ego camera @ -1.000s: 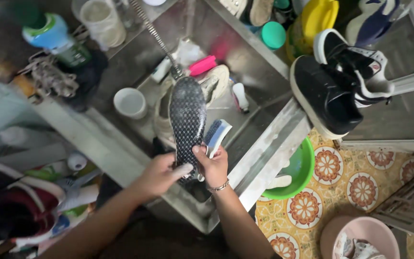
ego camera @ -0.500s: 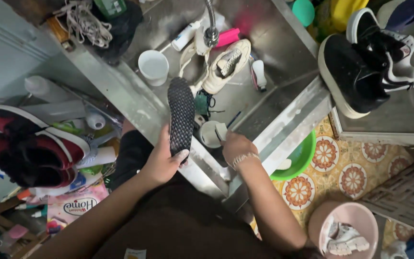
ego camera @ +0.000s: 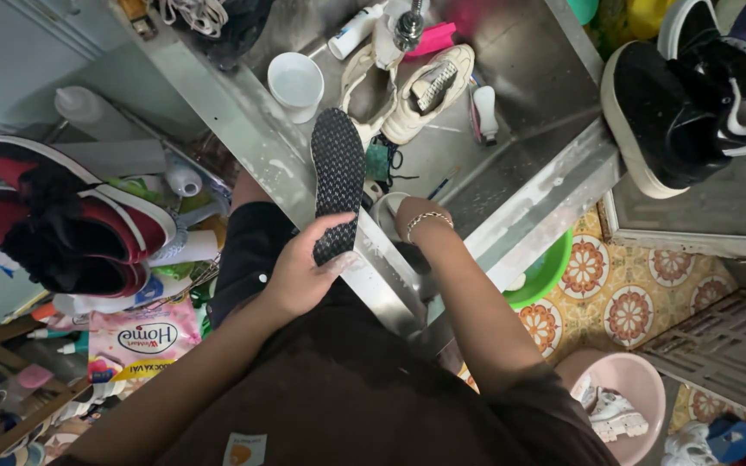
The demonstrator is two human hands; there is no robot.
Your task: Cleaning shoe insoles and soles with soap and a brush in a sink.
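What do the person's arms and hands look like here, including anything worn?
Both forearms are bare. The right hand is mostly hidden, with a thin beaded silver bracelet on its wrist. The left hand shows no rings or gloves. A dark brown short-sleeved shirt covers the upper arms.

In my left hand point(ego camera: 304, 272), a dark insole point(ego camera: 337, 181) of matt, woven-textured cloth; below it, a scuffed, dull-gleaming stainless-steel sink point(ego camera: 528, 129) holding a smooth white plastic cup point(ego camera: 296, 85) and cream cloth sneakers point(ego camera: 425, 91).

head view, steeply downward, close over sink point(ego camera: 511, 185)
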